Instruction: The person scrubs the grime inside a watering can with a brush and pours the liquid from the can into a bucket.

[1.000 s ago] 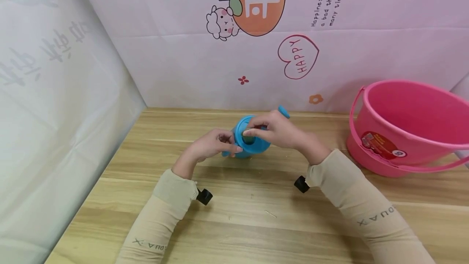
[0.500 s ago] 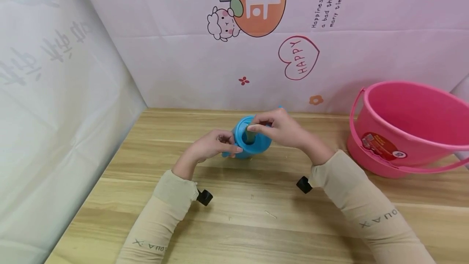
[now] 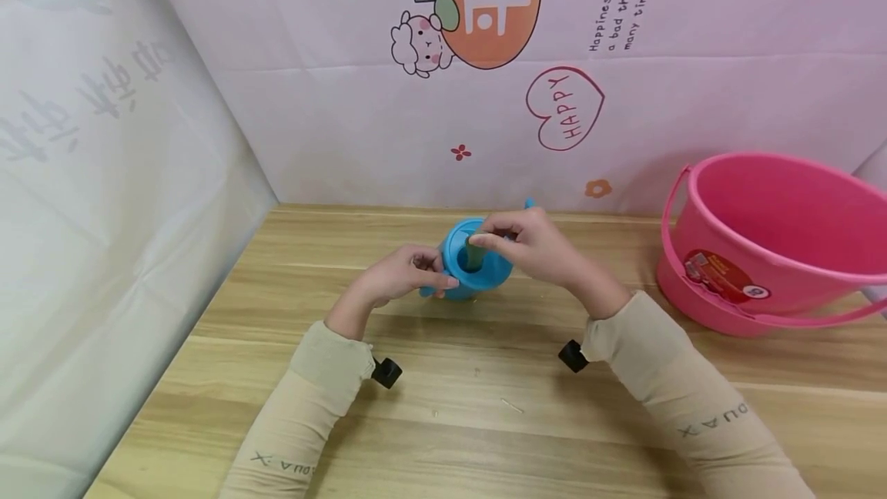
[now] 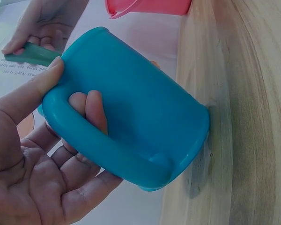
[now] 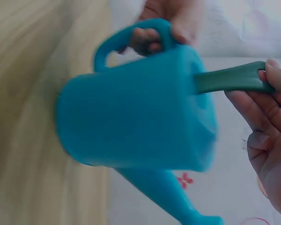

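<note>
Right hand [image 3: 537, 245] and green handle [image 5: 229, 79] have shifted slightly rightward since a second ago. The left hand [image 3: 405, 269] grips the blue watering can [image 5: 126, 119] by its loop; right of that grip, the right hand pinches the green handle jutting from the can's opening; farther right, a pink bucket [image 3: 783, 285].
</note>
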Motion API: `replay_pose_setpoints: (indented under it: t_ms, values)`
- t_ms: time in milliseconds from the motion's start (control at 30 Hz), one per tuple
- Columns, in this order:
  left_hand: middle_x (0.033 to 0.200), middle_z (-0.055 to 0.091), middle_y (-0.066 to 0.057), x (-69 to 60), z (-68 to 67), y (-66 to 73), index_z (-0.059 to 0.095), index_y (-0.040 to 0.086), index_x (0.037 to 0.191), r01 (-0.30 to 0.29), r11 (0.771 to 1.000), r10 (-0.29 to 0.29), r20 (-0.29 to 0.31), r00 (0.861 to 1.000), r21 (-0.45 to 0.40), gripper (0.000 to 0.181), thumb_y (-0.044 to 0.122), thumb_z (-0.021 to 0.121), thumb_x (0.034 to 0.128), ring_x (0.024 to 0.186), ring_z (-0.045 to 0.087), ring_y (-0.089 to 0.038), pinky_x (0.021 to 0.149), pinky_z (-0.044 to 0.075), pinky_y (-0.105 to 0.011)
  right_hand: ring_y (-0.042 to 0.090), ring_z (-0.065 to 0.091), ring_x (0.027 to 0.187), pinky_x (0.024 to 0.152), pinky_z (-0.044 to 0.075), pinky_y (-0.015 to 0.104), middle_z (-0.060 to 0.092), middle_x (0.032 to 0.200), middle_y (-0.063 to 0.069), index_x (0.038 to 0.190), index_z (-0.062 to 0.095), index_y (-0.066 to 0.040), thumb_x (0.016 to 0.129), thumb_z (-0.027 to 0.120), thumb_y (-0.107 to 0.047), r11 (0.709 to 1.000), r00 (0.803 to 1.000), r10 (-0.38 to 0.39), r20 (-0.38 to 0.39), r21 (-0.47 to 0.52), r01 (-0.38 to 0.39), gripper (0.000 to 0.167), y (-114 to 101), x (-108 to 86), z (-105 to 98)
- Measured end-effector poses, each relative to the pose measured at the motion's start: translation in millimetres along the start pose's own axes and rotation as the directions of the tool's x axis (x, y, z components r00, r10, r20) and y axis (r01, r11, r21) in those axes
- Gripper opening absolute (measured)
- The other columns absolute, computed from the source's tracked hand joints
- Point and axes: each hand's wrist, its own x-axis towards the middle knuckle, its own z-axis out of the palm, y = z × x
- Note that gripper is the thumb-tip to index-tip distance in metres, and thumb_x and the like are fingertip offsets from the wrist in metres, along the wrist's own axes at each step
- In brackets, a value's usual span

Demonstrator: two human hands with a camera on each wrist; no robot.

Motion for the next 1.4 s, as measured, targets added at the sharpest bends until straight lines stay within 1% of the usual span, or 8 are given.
replay_pose_setpoints:
  t_ms: [133, 333, 500, 667, 833, 1033, 1200, 1400]
  values:
    - [0.076, 0.064, -0.007, 0.5, -0.3, -0.6, 0.059, 0.006, 0.078, -0.007, 1.0, 0.007, 0.002, 1.0, 0.001, 0.023, 0.01, 0.069, 0.0986, 0.082, 0.054, -0.043, 0.076, 0.045, -0.047, 0.013, 0.049, 0.064, 0.06, 0.039, 0.026, 0.061, 0.07, -0.002, 0.088, 0.075, -0.005, 0.094, 0.074, -0.004, 1.0, 0.999, 0.002, 0.042, -0.028, -0.001, 0.006, 0.7, 0.0, 4.8]
    - [0.077, 0.064, -0.007, 2.0, -0.9, -2.4, 0.06, 0.006, 0.079, -0.014, 1.0, 0.014, 0.006, 1.0, 0.001, 0.023, 0.011, 0.069, 0.0987, 0.08, 0.056, -0.038, 0.074, 0.047, -0.042, 0.015, 0.05, 0.064, 0.061, 0.039, 0.028, 0.062, 0.07, 0.001, 0.087, 0.075, -0.006, 0.093, 0.074, -0.001, 1.0, 1.0, -0.003, -0.023, -0.031, 0.002, 0.008, -2.6, 0.1, 2.8]
    - [0.076, 0.064, -0.007, 1.2, -0.7, -0.6, 0.059, 0.006, 0.079, -0.01, 1.0, 0.01, 0.003, 1.0, -0.005, 0.022, 0.01, 0.069, 0.0984, 0.086, 0.054, -0.05, 0.076, 0.046, -0.046, 0.013, 0.05, 0.065, 0.061, 0.04, 0.027, 0.063, 0.072, -0.001, 0.088, 0.075, -0.005, 0.094, 0.074, -0.004, 0.998, 0.999, -0.026, 0.032, -0.06, 0.028, 0.006, -2.3, 0.8, 4.8]
    - [0.077, 0.065, -0.006, 1.2, -0.2, -0.4, 0.061, 0.006, 0.079, -0.001, 1.0, 0.001, -0.003, 1.0, 0.008, 0.022, 0.011, 0.07, 0.0982, 0.087, 0.055, -0.048, 0.076, 0.047, -0.043, 0.014, 0.049, 0.062, 0.059, 0.039, 0.027, 0.062, 0.069, 0.004, 0.086, 0.074, -0.005, 0.093, 0.074, 0.0, 0.999, 0.999, -0.025, -0.043, -0.022, 0.024, 0.008, -2.9, -0.1, 2.5]
    - [0.077, 0.064, -0.006, 0.8, 0.1, -0.8, 0.06, 0.006, 0.079, 0.001, 1.0, -0.001, -0.001, 1.0, 0.004, 0.022, 0.01, 0.069, 0.0986, 0.086, 0.053, -0.048, 0.076, 0.046, -0.046, 0.012, 0.048, 0.062, 0.059, 0.039, 0.026, 0.061, 0.07, -0.001, 0.087, 0.075, -0.005, 0.094, 0.074, -0.004, 0.999, 1.0, -0.025, 0.001, -0.038, 0.025, 0.007, 1.3, -2.1, 7.0]
    - [0.077, 0.065, -0.006, -0.5, -0.5, -0.5, 0.06, 0.006, 0.08, 0.011, 1.0, -0.011, -0.003, 1.0, 0.003, 0.022, 0.011, 0.07, 0.0984, 0.093, 0.053, -0.055, 0.077, 0.047, -0.044, 0.014, 0.047, 0.061, 0.059, 0.037, 0.028, 0.057, 0.067, 0.0, 0.083, 0.073, -0.006, 0.094, 0.073, 0.0, 1.0, 0.998, -0.019, -0.056, -0.02, 0.018, 0.012, -3.8, -0.1, 4.1]
    - [0.077, 0.064, -0.007, 0.7, -1.9, -2.2, 0.06, 0.006, 0.079, 0.003, 1.0, -0.003, 0.001, 1.0, 0.002, 0.023, 0.011, 0.07, 0.0984, 0.086, 0.054, -0.048, 0.076, 0.047, -0.044, 0.015, 0.048, 0.064, 0.061, 0.038, 0.028, 0.056, 0.069, -0.005, 0.085, 0.073, -0.006, 0.093, 0.073, 0.0, 1.0, 0.999, -0.017, -0.033, -0.011, 0.017, 0.01, -1.4, -0.1, 8.4]
    - [0.078, 0.065, -0.007, 0.7, -1.2, -1.3, 0.061, 0.005, 0.08, 0.002, 1.0, -0.002, 0.003, 1.0, -0.008, 0.021, 0.01, 0.069, 0.0988, 0.092, 0.053, -0.054, 0.075, 0.048, -0.038, 0.014, 0.043, 0.055, 0.054, 0.034, 0.025, 0.053, 0.064, -0.003, 0.085, 0.073, -0.003, 0.094, 0.071, 0.003, 1.0, 0.991, 0.007, -0.136, -0.003, -0.007, 0.011, -2.7, -2.2, 5.9]
